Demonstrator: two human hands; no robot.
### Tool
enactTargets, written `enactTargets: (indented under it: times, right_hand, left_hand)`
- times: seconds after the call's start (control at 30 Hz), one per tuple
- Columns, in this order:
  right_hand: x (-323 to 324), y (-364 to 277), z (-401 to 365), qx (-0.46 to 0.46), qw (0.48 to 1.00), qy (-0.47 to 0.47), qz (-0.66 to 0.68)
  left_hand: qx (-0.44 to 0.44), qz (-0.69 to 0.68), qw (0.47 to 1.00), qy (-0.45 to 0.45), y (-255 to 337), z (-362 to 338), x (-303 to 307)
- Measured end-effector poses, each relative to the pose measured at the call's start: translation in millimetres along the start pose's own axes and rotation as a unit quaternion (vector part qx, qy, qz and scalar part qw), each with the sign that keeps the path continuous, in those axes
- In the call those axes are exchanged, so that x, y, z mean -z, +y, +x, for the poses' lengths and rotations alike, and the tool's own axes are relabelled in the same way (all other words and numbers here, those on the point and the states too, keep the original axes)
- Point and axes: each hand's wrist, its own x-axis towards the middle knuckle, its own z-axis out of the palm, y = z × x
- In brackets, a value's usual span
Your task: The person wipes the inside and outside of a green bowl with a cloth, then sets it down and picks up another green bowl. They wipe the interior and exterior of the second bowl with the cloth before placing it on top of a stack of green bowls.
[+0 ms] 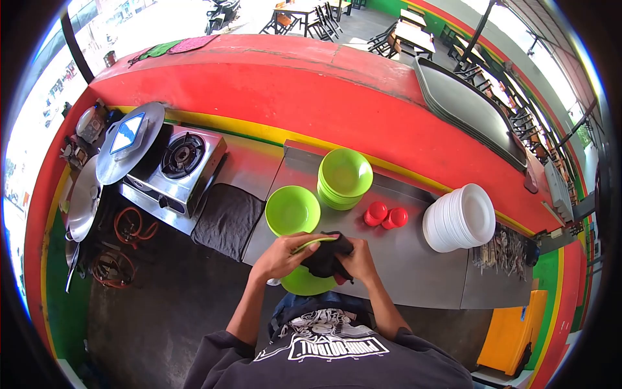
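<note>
My left hand grips the rim of a lime-green bowl, which is tilted on its side close to my body. My right hand is closed on a black cloth pressed against the rim and inside of that bowl. The cloth hides part of the bowl and some of my fingertips. Just beyond my hands, another green bowl rests upright on the steel counter. A stack of green bowls stands behind it to the right.
Two red containers and a stack of white bowls stand to the right, near wrapped utensils. A folded dark cloth and a gas stove lie left. Steel trays rest on the red ledge.
</note>
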Motion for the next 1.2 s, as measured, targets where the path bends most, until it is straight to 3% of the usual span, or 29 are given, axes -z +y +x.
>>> enactTargets:
  times: [0.07,0.23,0.33,0.43,0.5,0.57,0.77,0.87,1.0,1.1,1.2]
  right_hand:
    - [4.8,-9.5,2.7,0.023,0.999,0.011,-0.036]
    - [30.6,-12.1,2.0,0.011,0.999,0.016,-0.04]
    - [51.2,1.9,-6.9,-0.017,0.999,-0.005,0.029]
    - [54.9,47.2,-27.8,-0.026,0.976,0.019,0.215]
    - [55.5,72.6,-35.5,-0.071,0.969,0.013,0.237]
    - [56.7,81.6,-57.6,-0.098,0.971,0.017,0.219]
    - [89.6,62.7,-55.0,-0.025,0.997,0.006,0.07]
    - [92.8,46.9,-45.2,0.032,0.999,-0.018,0.012]
    - [90.1,50.0,-49.3,0.012,1.0,-0.016,-0.004]
    - [97.6,56.8,-52.6,-0.004,0.998,0.039,0.041]
    - [105.2,71.4,-57.6,-0.022,0.986,0.125,0.105]
  left_hand:
    - [-0.001,0.047,0.999,-0.017,4.9,2.7,-12.1]
    - [-0.031,0.05,0.997,0.056,13.4,9.1,-44.3]
    - [-0.035,0.001,0.995,0.095,27.1,14.9,-57.3]
    - [0.0,-0.078,0.988,0.134,16.8,21.5,-72.6]
    - [0.004,-0.097,0.981,0.168,2.5,22.8,-88.1]
    - [0.009,-0.096,0.984,0.147,4.5,18.5,-102.9]
    - [-0.013,0.018,0.999,0.024,32.7,31.6,-114.9]
    - [-0.007,0.069,0.998,-0.008,36.3,32.4,-116.2]
    - [0.002,0.109,0.994,-0.015,34.7,33.4,-122.5]
    - [-0.052,0.061,0.995,0.055,40.1,38.2,-136.4]
    - [0.03,-0.11,0.977,0.181,27.3,42.1,-152.7]
